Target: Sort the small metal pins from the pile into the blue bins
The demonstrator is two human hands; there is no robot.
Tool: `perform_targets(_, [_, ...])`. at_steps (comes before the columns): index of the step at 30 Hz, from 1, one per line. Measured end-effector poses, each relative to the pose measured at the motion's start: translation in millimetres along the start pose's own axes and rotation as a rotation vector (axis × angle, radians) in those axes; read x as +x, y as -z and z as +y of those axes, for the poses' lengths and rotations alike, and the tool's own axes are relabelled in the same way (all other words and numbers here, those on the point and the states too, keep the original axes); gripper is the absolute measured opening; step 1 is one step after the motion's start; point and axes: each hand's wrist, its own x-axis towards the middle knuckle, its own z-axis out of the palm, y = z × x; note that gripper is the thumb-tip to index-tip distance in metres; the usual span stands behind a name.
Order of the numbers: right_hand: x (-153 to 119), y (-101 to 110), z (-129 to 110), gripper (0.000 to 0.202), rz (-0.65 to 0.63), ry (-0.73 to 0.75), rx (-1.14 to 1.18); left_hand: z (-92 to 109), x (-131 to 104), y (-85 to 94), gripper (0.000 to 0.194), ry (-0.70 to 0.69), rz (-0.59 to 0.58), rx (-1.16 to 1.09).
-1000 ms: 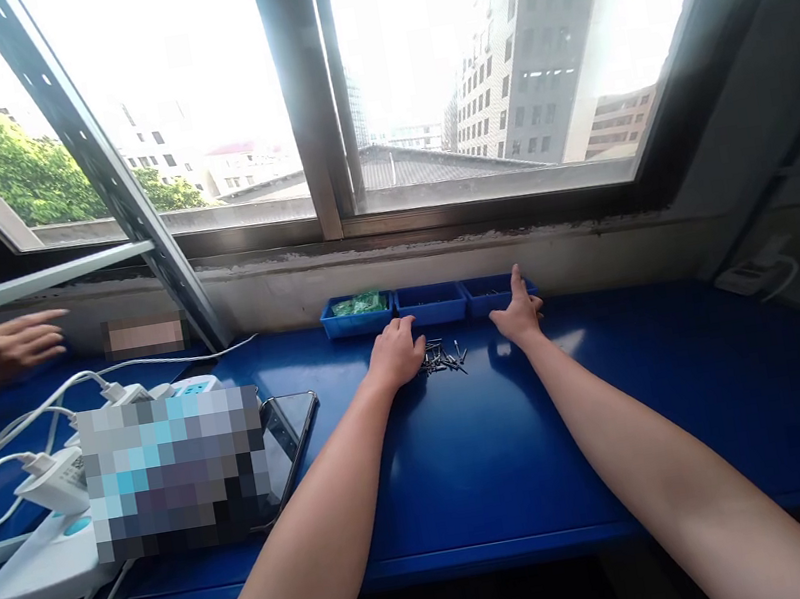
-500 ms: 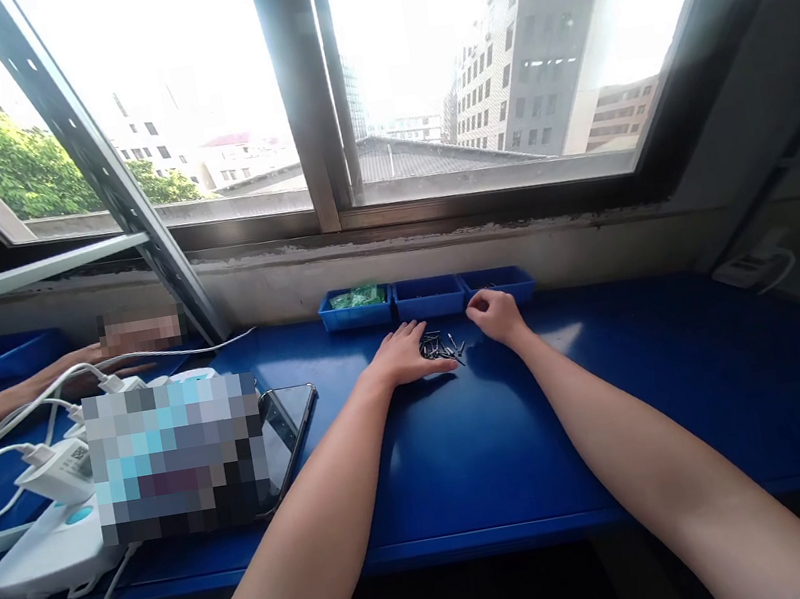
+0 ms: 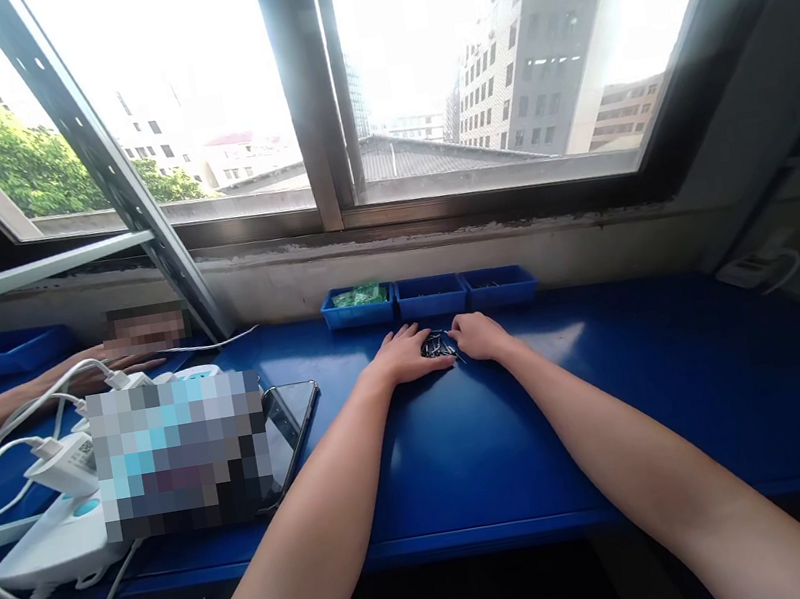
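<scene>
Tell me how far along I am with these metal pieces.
Partly done, it seems: small dark bits lie in the middle bin and right bin, green packets in the left bin. In hand: your left hand and right hand are at the pile. Left: that pile, loose on the table.

Workbench by window, parts bins [image 3: 431,297]

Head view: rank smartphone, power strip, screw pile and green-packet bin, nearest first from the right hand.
1. Screw pile, just left of the right hand
2. Green-packet bin, back left
3. Smartphone, farther left
4. Power strip, far left
</scene>
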Motion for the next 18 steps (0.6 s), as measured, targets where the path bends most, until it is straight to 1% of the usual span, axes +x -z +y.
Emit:
perform_targets(3, [-0.8, 0.3, -1.8, 0.014, 0.046, 0.041, 0.029, 0.0, 1.2, 0.7, 0.077, -0.010, 0.046, -0.008])
perform_targets(5, [-1.5, 1.4, -4.0, 0.013, 0.050, 0.086, 0.082, 1.0, 1.9, 2.2, 0.075, -0.042, 0.126, -0.019])
perform_targets(7, [-2.5, 2.7, -7.3, 0.013, 0.024, 0.138, 0.145, 2.9, 2.3, 4.2, 0.066, -0.095, 0.220, -0.029])
perform_targets(9, [-3.7, 4.2, -11.5, 0.015, 0.006, 0.183, 0.199, 5.2, 2.4, 6.1, 0.049, -0.148, 0.287, -0.041])
perform_targets(11, [-5.0, 5.6, -15.8, 0.017, 0.005, 0.210, 0.246, 7.4, 2.2, 7.7, 0.034, -0.181, 0.311, -0.062])
perform_targets(12, [-5.5, 6.2, -17.8, 0.018, 0.007, 0.219, 0.266, 8.4, 2.1, 8.3, 0.029, -0.188, 0.313, -0.071])
perform_targets(15, [-6.7, 7.3, -22.1, 0.020, 0.016, 0.231, 0.324, 9.9, 2.1, 9.9, 0.025, -0.169, 0.327, -0.068])
perform_targets(18, [-7.1, 7.9, -23.3, 0.016, 0.041, 0.216, 0.433, 9.9, 2.3, 11.2, 0.024, -0.131, 0.356, -0.026])
